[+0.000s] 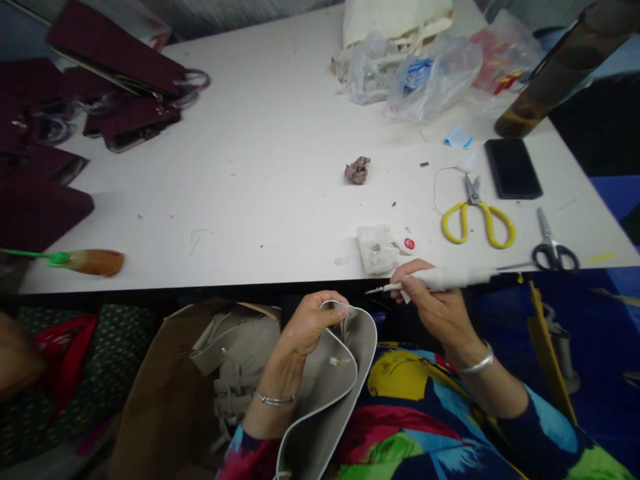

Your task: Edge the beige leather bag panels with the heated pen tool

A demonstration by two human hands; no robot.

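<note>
1. Left hand (311, 325) closed, pinching the top edge of the grey-beige panel (325, 393). The panel is smooth and leather-like with a curved, piped rim, and lies over the lap below the table edge.
2. Right hand (435, 308) closed round a white pen-shaped tool (450, 279); its thin tip points left, near the panel.
3. Brown cardboard box (165, 400) left of the lap, beige strap pieces inside.
4. White table (280, 153), near edge: crinkled clear packet (377, 248) and a round red-white sticker (409, 244), writing unreadable.
5. Further: yellow-handled scissors (477, 220), black-handled scissors (553, 250), matte black phone (513, 168), crumpled brown lump (357, 170).
6. Far: clear plastic bags (425, 73), maroon bags (115, 73).
</note>
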